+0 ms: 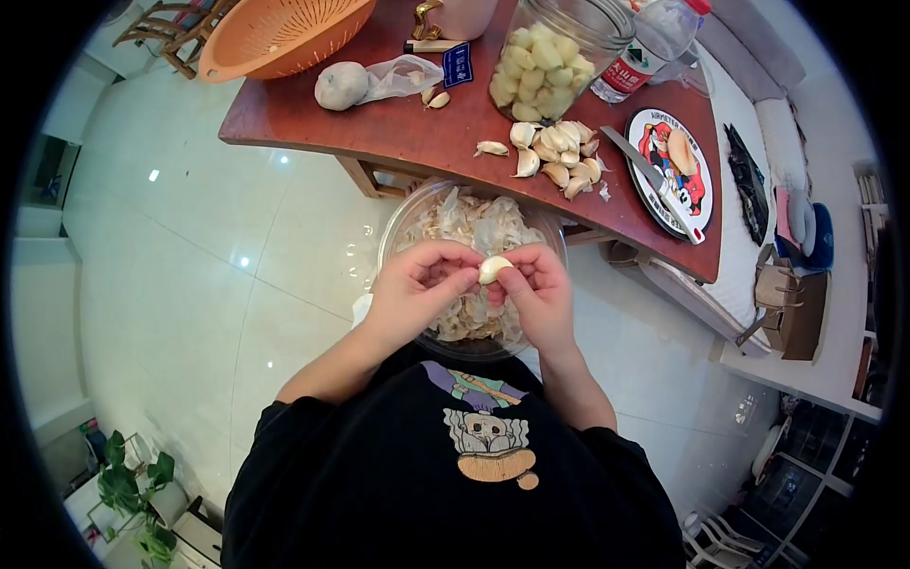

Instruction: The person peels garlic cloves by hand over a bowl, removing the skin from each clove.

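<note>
Between the fingertips of both hands is a pale garlic clove [492,269]. My left hand [428,282] pinches it from the left, and my right hand [535,287] grips it from the right with the thumb in front. Both hands are above a clear bowl [387,248] holding papery garlic skins [474,228]. On the red-brown table, unpeeled cloves [559,152] lie in a pile near the edge. Behind them stands an open glass jar [542,71] filled with peeled cloves.
A knife [654,180] rests across a printed plate [703,180] on the table's right side. Beyond the jar is a plastic bottle [630,71]. An orange colander [284,43] and a whole garlic bulb [341,85] are at the left.
</note>
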Motion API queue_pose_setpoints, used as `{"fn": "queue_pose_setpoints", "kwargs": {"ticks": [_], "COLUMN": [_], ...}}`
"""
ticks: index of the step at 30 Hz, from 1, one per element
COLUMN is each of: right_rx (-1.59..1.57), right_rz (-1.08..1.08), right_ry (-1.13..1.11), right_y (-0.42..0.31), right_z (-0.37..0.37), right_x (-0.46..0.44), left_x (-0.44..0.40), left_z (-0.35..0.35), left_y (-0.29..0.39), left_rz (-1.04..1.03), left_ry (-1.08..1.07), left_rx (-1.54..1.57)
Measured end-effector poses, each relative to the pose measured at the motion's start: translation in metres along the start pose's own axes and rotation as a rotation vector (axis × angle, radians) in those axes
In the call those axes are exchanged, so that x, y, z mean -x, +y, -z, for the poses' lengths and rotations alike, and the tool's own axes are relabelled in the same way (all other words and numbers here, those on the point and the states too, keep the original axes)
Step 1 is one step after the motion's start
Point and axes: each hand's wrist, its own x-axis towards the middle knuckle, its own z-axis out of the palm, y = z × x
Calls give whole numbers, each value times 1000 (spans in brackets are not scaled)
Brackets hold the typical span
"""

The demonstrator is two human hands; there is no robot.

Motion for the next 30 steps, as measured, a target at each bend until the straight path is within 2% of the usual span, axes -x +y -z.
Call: {"fn": "queue_pose_setpoints", "kwargs": {"ticks": [4, 7, 10, 13, 16, 19, 22, 28, 30], "right_rx": [347, 578, 619, 682, 507, 412, 433, 711, 730], "right_rz": [102, 182, 234, 242, 103, 49, 62, 197, 212], "right_ry": [40, 40, 30, 2, -20, 1, 40, 52, 61], "right_y": [-7, -14, -15, -16, -14, -10, -13, -18, -16], "right_z": [-2, -3, -4, -2, 1, 1, -1, -5, -5], "right_x": [1, 1, 0, 0, 1, 2, 1, -1, -1], "left_x": [-1, 0, 0, 0, -2, -2, -3, -4, -3], "left_z": [1, 0, 2, 4, 7, 8, 4, 6, 4], "left_y": [7, 13, 12, 13, 6, 3, 8, 6, 6], "left_rz": [-207, -238, -303, -226, -64, 61, 150, -40, -182], "left_ry": [15, 33, 34, 14, 14, 0, 4, -31, -7], "left_rx": [-414, -572, -670, -734, -562, -414, -126, -615, -767]}}
